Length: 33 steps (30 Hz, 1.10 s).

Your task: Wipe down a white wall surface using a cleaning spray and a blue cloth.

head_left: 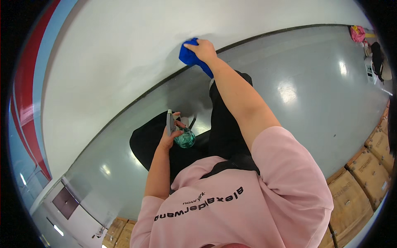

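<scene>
My right hand [204, 50] is closed on a blue cloth [188, 57] and presses it against the low part of a white wall [124, 45], just above the dark strip at its foot. A loose end of the cloth hangs down past my wrist. Nearer to me, my left hand [170, 134] grips a spray bottle [185, 139] with a clear green body and a grey and white head. It is held above my bent legs in black trousers [151, 136], apart from the wall. Part of the bottle's head is hidden by my fingers.
A shiny grey floor [306, 82] runs along the wall's dark strip [264, 38]. Wooden crates [351, 206] stand behind me on the right, with more crates [118, 232] at lower left. A pink bag [357, 34] lies at the far right, near other items.
</scene>
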{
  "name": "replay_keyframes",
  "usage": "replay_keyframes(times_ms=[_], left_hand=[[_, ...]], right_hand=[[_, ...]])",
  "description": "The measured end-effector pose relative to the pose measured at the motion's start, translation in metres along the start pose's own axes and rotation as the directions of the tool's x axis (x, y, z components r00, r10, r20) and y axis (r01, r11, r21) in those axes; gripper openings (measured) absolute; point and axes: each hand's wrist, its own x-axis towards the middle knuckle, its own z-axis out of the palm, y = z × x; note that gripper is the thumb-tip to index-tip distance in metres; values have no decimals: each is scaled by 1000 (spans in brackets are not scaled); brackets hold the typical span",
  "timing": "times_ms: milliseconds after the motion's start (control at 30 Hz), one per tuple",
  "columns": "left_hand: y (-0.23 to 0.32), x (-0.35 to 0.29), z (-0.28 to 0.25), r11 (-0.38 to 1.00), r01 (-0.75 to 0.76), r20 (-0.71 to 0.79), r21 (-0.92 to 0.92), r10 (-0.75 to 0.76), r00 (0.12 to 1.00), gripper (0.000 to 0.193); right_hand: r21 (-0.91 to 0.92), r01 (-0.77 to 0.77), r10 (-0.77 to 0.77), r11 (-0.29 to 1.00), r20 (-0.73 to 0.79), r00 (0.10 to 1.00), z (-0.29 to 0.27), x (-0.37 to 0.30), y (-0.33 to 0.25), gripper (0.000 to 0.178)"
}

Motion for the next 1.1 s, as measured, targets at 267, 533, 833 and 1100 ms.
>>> replay_keyframes(times_ms=[267, 533, 833, 1100], left_hand=[[4, -4, -1, 998, -6, -7, 55, 6, 1000, 71], [4, -2, 3, 998, -14, 18, 56, 13, 1000, 72], [-3, 3, 0, 999, -8, 9, 40, 8, 1000, 74], [1, 2, -1, 999, 17, 24, 52, -18, 1000, 76]], right_hand=[[157, -127, 151, 979, -151, 977, 8, -4, -6, 51], [215, -31, 61, 976, -135, 989, -6, 9, 1, 46], [270, 2, 63, 963, -230, 971, -7, 5, -1, 42], [136, -56, 98, 989, -324, 941, -21, -7, -18, 40]])
